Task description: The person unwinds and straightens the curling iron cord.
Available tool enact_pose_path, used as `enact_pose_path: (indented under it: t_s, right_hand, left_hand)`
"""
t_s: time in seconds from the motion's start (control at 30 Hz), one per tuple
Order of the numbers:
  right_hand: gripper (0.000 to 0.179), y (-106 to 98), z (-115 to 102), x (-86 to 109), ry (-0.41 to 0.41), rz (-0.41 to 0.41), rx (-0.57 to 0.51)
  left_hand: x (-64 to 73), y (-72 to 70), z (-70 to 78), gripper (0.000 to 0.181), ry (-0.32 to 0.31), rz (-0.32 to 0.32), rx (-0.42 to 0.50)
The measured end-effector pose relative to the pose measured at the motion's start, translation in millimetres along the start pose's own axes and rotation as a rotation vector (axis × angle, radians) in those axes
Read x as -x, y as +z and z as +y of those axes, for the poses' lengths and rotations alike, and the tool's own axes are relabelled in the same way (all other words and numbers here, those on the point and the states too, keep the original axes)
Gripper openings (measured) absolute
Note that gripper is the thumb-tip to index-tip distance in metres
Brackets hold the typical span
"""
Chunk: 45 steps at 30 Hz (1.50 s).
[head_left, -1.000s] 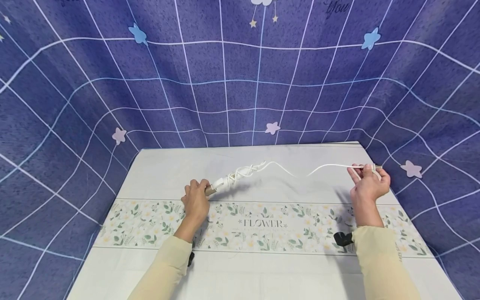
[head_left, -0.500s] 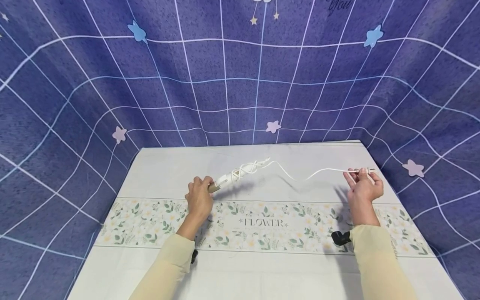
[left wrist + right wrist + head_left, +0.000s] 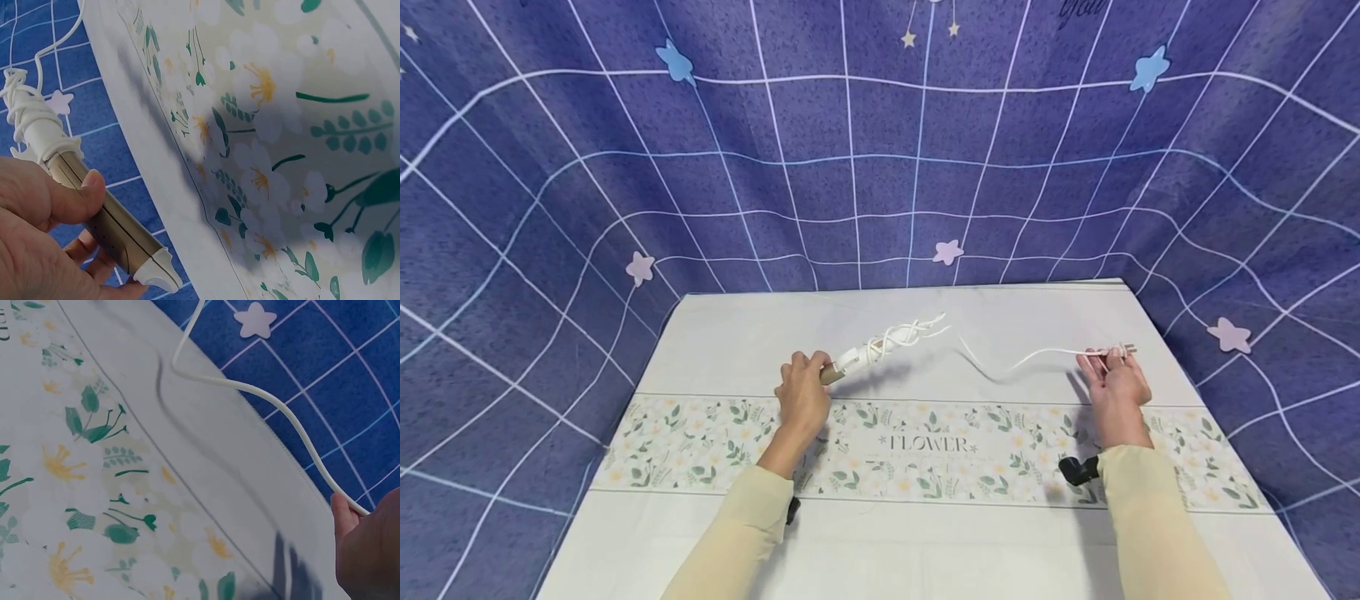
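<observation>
Left hand (image 3: 803, 396): fingers and thumb curled around the gold handle (image 3: 122, 234) of a slim gold-and-white rod (image 3: 853, 358). Rod's long axis runs from this grip forward and rightward; left hand is the nearer. Thin white cord (image 3: 282, 407) coils about its far end, then sags loose to the right hand (image 3: 1118, 392), which pinches it at the plug (image 3: 1126, 348); exact fingertip contact hidden. Below both grips: white floral-banded cloth (image 3: 925, 533). Beyond: blue gridded fabric curtain (image 3: 880, 125).
</observation>
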State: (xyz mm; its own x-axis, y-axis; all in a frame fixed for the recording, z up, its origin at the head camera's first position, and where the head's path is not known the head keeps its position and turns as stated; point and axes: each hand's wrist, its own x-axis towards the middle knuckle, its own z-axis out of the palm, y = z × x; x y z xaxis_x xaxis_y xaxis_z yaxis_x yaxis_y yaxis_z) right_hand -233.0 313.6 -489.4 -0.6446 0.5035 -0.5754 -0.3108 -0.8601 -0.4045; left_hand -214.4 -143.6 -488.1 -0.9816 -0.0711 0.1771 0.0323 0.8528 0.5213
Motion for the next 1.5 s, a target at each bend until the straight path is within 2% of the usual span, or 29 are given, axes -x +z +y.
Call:
enact_pose_path:
  t_s: [0.23, 0.4, 0.53, 0.77, 0.93, 1.17, 1.37, 1.5]
  right_hand:
    - [0.025, -10.3, 4.6, -11.7, 0.021, 0.076, 0.055]
    - [0.035, -16.8, 6.0, -16.1, 0.045, 0.129, 0.069]
    - [0.040, -18.0, 6.3, -18.0, 0.049, 0.143, 0.093]
    - [0.022, -18.1, 8.5, -22.2, 0.036, 0.145, 0.127]
    - [0.015, -16.8, 10.8, -22.5, -0.009, 0.152, 0.213]
    - [0.016, -14.5, 11.3, -22.9, -0.019, 0.162, 0.257]
    - [0.011, -14.4, 14.2, -24.9, -0.061, 0.157, 0.313]
    - [0.016, -15.0, 15.8, -24.7, -0.074, 0.145, 0.345]
  left_hand:
    - [0.8, 1.1, 1.0, 0.044, 0.003, -0.003, -0.018]
    - [1.3, 0.8, 1.4, 0.045, -0.002, -0.003, -0.022]
    - [0.0, 0.6, 1.7, 0.044, -0.004, 0.005, -0.029]
    - [-2.6, 0.0, 2.1, 0.044, 0.004, 0.015, -0.033]
    - [-2.9, -0.6, 2.5, 0.043, -0.001, 0.007, -0.030]
    - [-1.8, -0.4, 2.3, 0.044, -0.002, 0.005, -0.024]
    - [-1.8, -0.1, 2.2, 0.043, -0.010, 0.004, -0.021]
    - [-1.3, -0.3, 2.5, 0.043, -0.013, -0.002, -0.021]
